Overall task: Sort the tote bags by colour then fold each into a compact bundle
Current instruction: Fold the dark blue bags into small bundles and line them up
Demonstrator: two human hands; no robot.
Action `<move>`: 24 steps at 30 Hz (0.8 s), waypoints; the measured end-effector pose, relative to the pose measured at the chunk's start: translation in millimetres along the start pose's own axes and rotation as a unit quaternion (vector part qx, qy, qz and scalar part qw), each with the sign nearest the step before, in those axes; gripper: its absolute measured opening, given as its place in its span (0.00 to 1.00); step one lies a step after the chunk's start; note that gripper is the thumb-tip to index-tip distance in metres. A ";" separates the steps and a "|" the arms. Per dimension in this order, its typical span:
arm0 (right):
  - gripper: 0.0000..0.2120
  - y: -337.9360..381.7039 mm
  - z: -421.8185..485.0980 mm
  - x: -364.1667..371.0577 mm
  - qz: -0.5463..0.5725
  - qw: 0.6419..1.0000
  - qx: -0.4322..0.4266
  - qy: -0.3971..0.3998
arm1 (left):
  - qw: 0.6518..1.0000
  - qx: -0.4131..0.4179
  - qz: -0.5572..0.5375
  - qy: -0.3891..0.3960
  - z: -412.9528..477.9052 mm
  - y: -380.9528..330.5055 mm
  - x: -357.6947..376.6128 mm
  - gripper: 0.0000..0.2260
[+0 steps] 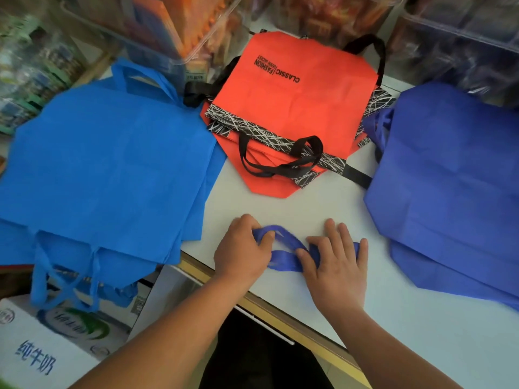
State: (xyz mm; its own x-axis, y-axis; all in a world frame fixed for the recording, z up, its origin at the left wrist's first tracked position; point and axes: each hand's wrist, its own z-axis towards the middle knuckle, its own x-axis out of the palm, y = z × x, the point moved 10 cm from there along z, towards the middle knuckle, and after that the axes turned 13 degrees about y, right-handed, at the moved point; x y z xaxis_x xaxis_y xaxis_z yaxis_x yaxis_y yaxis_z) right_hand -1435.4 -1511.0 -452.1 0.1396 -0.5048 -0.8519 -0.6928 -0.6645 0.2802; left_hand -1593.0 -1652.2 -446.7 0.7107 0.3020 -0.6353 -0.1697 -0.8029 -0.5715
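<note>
On the white counter (280, 203) (clear bins (174, 26) behind), left hand (241, 248) pinches indigo bag (283, 259), right hand (337, 265) presses it.

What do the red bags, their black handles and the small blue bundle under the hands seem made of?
Red bags: probably non-woven fabric, matte, holding sharp creases. Black handles: likely woven webbing, flat, slightly shiny. Blue bundle: apparently the same matte non-woven cloth, soft folds; weave too blurred to confirm.
</note>
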 end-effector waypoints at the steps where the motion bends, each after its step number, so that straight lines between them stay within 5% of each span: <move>1: 0.23 -0.3 0.2 0.5 0.001 1.000 0.002 -0.001 | 0.998 0.057 -0.004 -0.009 -1.8 -9.9 -6.4 0.08; 4: 0.22 -1.0 0.4 0.3 0.000 1.000 0.007 -0.011 | 0.953 0.289 0.094 -0.009 -23.2 -55.0 -19.6 0.14; 7: 0.18 -0.6 1.2 1.0 0.001 1.000 0.006 -0.018 | 0.828 0.493 0.266 0.042 -60.6 -80.5 -0.9 0.10; 9: 0.17 -0.5 0.8 -0.9 0.007 1.000 0.004 -0.022 | 0.776 0.489 0.386 0.098 -55.7 -62.0 21.3 0.15; 12: 0.19 -0.9 0.6 -1.9 0.018 1.000 0.010 0.001 | 0.783 0.410 0.450 0.128 -24.5 -29.9 23.3 0.25; 16: 0.20 -1.4 1.8 -2.1 0.023 1.000 0.002 0.012 | 0.796 0.409 0.403 0.193 -14.6 -31.8 15.6 0.10; 19: 0.12 -4.0 3.8 -2.9 0.044 0.999 -0.006 0.006 | 0.742 0.481 0.411 0.224 -35.1 -38.5 22.4 0.01; 22: 0.08 -6.9 5.6 -3.5 0.049 0.999 -0.007 -0.004 | 0.667 0.560 0.433 0.235 -61.5 -38.4 36.4 0.07; 24: 0.10 -6.0 5.6 -3.5 0.043 0.999 -0.011 -0.006 | 0.663 0.554 0.450 0.226 -61.7 -36.0 37.7 0.11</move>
State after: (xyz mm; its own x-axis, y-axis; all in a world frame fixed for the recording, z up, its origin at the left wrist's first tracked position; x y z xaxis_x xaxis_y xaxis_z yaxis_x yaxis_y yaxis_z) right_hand -1435.7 -1502.2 -453.3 0.0715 -0.5531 -0.8301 -0.6855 -0.6318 0.3619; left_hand -1518.0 -1643.6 -418.1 0.0704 -0.4287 -0.9007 -0.8832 0.3929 -0.2560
